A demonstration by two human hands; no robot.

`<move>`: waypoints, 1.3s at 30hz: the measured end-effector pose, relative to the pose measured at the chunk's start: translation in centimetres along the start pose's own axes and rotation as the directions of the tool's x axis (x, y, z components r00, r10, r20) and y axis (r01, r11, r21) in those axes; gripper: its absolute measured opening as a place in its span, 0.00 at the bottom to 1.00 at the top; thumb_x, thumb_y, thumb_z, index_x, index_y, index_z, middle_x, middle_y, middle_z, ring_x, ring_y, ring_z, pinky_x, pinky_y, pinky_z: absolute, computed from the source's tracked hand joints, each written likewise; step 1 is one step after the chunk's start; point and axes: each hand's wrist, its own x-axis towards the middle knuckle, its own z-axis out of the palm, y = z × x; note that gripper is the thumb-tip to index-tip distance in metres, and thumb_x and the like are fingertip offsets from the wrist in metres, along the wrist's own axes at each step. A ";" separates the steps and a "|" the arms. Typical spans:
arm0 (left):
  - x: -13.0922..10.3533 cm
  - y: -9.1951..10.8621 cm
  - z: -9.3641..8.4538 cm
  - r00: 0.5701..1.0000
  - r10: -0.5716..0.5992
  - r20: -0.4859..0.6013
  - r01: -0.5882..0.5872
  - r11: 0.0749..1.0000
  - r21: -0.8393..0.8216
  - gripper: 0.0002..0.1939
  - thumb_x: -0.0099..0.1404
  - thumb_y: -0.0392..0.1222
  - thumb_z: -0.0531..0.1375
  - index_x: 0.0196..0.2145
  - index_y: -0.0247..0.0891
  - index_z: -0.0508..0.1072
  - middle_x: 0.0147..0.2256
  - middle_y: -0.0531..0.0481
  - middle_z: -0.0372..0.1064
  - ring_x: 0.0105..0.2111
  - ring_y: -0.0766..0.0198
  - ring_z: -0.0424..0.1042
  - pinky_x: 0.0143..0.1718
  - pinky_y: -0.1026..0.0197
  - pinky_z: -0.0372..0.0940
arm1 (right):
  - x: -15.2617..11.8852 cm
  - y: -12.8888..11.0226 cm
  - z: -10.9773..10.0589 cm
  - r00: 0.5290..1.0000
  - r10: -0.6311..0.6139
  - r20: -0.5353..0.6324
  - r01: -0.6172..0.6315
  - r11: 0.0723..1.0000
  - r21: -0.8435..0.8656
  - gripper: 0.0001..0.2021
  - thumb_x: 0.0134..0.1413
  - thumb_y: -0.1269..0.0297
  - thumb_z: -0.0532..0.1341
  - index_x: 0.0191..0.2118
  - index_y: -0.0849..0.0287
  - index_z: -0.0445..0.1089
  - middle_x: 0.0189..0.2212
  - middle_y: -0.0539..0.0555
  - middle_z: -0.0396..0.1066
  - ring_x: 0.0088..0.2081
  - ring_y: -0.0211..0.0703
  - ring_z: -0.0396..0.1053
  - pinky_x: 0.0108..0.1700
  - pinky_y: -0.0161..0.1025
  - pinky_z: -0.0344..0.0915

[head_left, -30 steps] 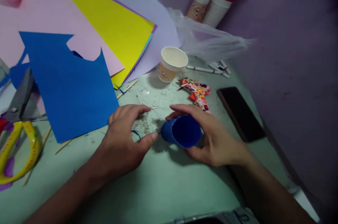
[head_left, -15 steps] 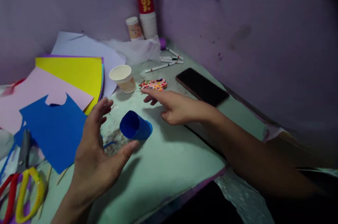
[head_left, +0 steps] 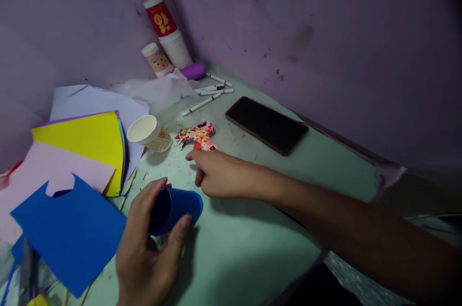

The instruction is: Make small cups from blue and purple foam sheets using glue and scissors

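A blue cup-shaped paper tube [head_left: 180, 210] stands on the table with its open end up. My left hand [head_left: 147, 243] is curved around it, fingers on the far left side and thumb against the near side. My right hand [head_left: 220, 173] hovers past the tube with its index finger stretched out and the others loosely bent; nothing shows in it. Just beyond its fingertips lies a small floral-patterned item [head_left: 198, 136] in red, pink and white, whose kind I cannot make out. A beige paper cup [head_left: 159, 140] stands to its left.
At left lie blue [head_left: 72, 234], pink [head_left: 72, 166] and yellow [head_left: 86, 137] sheets, with partly seen scissors [head_left: 26, 267]. A phone [head_left: 267, 123] lies at right. Behind are white pens [head_left: 202, 104], a plastic bag [head_left: 155, 92], a purple roll [head_left: 193, 71] and stacked paper cups [head_left: 176, 51].
My left hand has closed around the blue tube from its left side. My right hand stays near the floral item. The view has shifted, bringing the purple roll further into sight.
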 end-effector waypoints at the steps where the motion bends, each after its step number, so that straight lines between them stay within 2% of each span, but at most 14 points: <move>1: -0.1 0.1 0.1 1.000 0.017 0.002 -0.017 1.000 0.009 0.27 0.62 0.40 0.60 0.57 0.52 0.59 0.53 0.48 0.65 0.53 0.51 0.66 0.54 0.45 0.64 | 0.1 0.0 0.0 1.000 0.029 0.010 -0.029 0.999 0.019 0.32 0.40 0.76 0.57 0.57 0.70 0.60 0.37 0.62 0.76 0.39 0.49 0.73 0.37 0.38 0.67; 4: -0.2 0.3 0.4 0.998 0.063 0.009 -0.063 0.997 0.050 0.29 0.62 0.37 0.59 0.59 0.51 0.58 0.53 0.46 0.63 0.53 0.52 0.65 0.53 0.47 0.65 | 0.2 0.1 0.1 0.996 0.079 0.032 -0.080 0.995 0.051 0.32 0.40 0.75 0.57 0.57 0.70 0.60 0.39 0.63 0.76 0.40 0.50 0.73 0.39 0.39 0.68; 9: -0.2 0.4 0.5 0.995 0.103 0.014 -0.104 0.992 0.069 0.31 0.62 0.34 0.58 0.60 0.51 0.56 0.53 0.46 0.61 0.54 0.54 0.64 0.53 0.49 0.65 | 0.3 0.0 0.0 0.997 0.067 0.045 -0.069 0.996 0.050 0.33 0.39 0.76 0.56 0.57 0.70 0.60 0.40 0.63 0.75 0.39 0.50 0.73 0.37 0.39 0.67; 16: -0.2 -0.5 1.0 0.988 0.150 -0.019 -0.150 0.989 0.011 0.30 0.61 0.38 0.60 0.60 0.46 0.59 0.53 0.44 0.62 0.54 0.52 0.64 0.53 0.49 0.64 | 0.2 -0.4 -0.2 0.991 0.111 0.081 -0.116 0.991 0.059 0.33 0.40 0.79 0.57 0.58 0.70 0.59 0.38 0.60 0.76 0.35 0.44 0.74 0.31 0.33 0.65; 19: -0.4 -0.8 0.8 0.999 0.044 -0.027 -0.047 0.994 -0.097 0.38 0.56 0.41 0.65 0.62 0.48 0.55 0.55 0.44 0.62 0.56 0.49 0.62 0.57 0.45 0.59 | 0.3 -0.2 -0.1 0.992 0.098 0.076 -0.103 0.992 0.070 0.32 0.40 0.79 0.58 0.57 0.69 0.60 0.39 0.60 0.76 0.36 0.44 0.74 0.31 0.32 0.65; 22: -0.5 -1.1 0.0 0.994 -0.104 0.015 0.102 0.918 -0.384 0.47 0.54 0.46 0.67 0.64 0.56 0.45 0.64 0.47 0.49 0.60 0.47 0.56 0.59 0.43 0.55 | 0.2 0.1 0.0 0.998 0.047 0.052 -0.050 0.997 0.056 0.31 0.40 0.80 0.58 0.56 0.69 0.62 0.39 0.60 0.76 0.36 0.45 0.74 0.32 0.33 0.66; 24: -0.7 -1.6 -0.8 0.988 -0.152 0.028 0.142 0.820 -0.555 0.45 0.55 0.53 0.65 0.64 0.59 0.45 0.66 0.50 0.44 0.62 0.48 0.53 0.60 0.45 0.54 | 0.0 0.2 0.0 0.999 0.007 0.048 -0.009 0.999 0.037 0.31 0.41 0.80 0.59 0.56 0.68 0.62 0.40 0.60 0.76 0.36 0.45 0.74 0.35 0.35 0.67; 26: -1.0 -2.3 -1.4 0.976 -0.217 -0.016 0.158 0.756 -0.635 0.39 0.57 0.58 0.61 0.63 0.57 0.51 0.64 0.51 0.49 0.60 0.48 0.56 0.59 0.47 0.56 | -0.3 0.0 0.0 0.997 -0.042 0.062 0.041 0.999 0.022 0.33 0.41 0.78 0.62 0.58 0.66 0.61 0.43 0.60 0.75 0.40 0.48 0.73 0.41 0.40 0.69; 28: -1.6 -3.1 -1.9 0.945 -0.313 -0.092 0.178 0.731 -0.659 0.32 0.59 0.58 0.59 0.60 0.55 0.59 0.60 0.51 0.58 0.55 0.51 0.63 0.56 0.49 0.59 | -0.7 -0.4 0.1 0.989 -0.132 0.072 0.130 0.991 0.029 0.38 0.39 0.73 0.67 0.60 0.64 0.58 0.52 0.62 0.70 0.50 0.53 0.69 0.52 0.46 0.65; 30: -2.5 -3.4 -2.0 0.900 -0.416 -0.130 0.239 0.721 -0.650 0.25 0.61 0.54 0.58 0.56 0.53 0.64 0.56 0.52 0.63 0.51 0.54 0.67 0.53 0.52 0.62 | -1.1 -0.8 0.5 0.965 -0.252 0.075 0.248 0.967 0.060 0.45 0.36 0.69 0.71 0.63 0.61 0.53 0.60 0.63 0.61 0.59 0.55 0.61 0.59 0.50 0.58; 32: -3.2 -3.2 -1.8 0.850 -0.514 -0.110 0.344 0.703 -0.623 0.22 0.63 0.51 0.57 0.55 0.50 0.65 0.55 0.51 0.64 0.51 0.55 0.67 0.52 0.54 0.63 | -1.4 -1.1 1.1 0.939 -0.333 0.082 0.325 0.941 0.091 0.47 0.37 0.71 0.71 0.64 0.58 0.51 0.63 0.62 0.55 0.63 0.55 0.55 0.62 0.51 0.53; 35: -3.9 -2.6 -1.5 0.800 -0.599 0.003 0.485 0.645 -0.591 0.23 0.64 0.50 0.56 0.56 0.45 0.63 0.55 0.49 0.65 0.53 0.56 0.66 0.52 0.57 0.63 | -1.7 -1.2 1.7 0.943 -0.322 0.088 0.309 0.941 0.135 0.47 0.40 0.74 0.69 0.65 0.56 0.47 0.62 0.61 0.57 0.61 0.54 0.57 0.61 0.52 0.55; 37: -4.2 -2.6 -1.4 0.813 -0.577 0.080 0.514 0.645 -0.565 0.24 0.64 0.50 0.56 0.56 0.44 0.62 0.56 0.47 0.66 0.54 0.56 0.66 0.53 0.57 0.63 | -1.7 -1.2 2.1 0.956 -0.284 0.072 0.268 0.947 0.180 0.47 0.41 0.72 0.69 0.66 0.56 0.45 0.59 0.62 0.60 0.59 0.53 0.60 0.59 0.53 0.59; 39: -4.4 -2.9 -1.4 0.858 -0.498 0.128 0.488 0.710 -0.507 0.24 0.63 0.49 0.57 0.56 0.43 0.62 0.56 0.46 0.66 0.54 0.56 0.66 0.53 0.56 0.63 | -1.7 -1.2 2.4 0.964 -0.260 0.064 0.242 0.948 0.206 0.45 0.43 0.71 0.69 0.65 0.56 0.47 0.56 0.62 0.64 0.56 0.52 0.64 0.57 0.52 0.61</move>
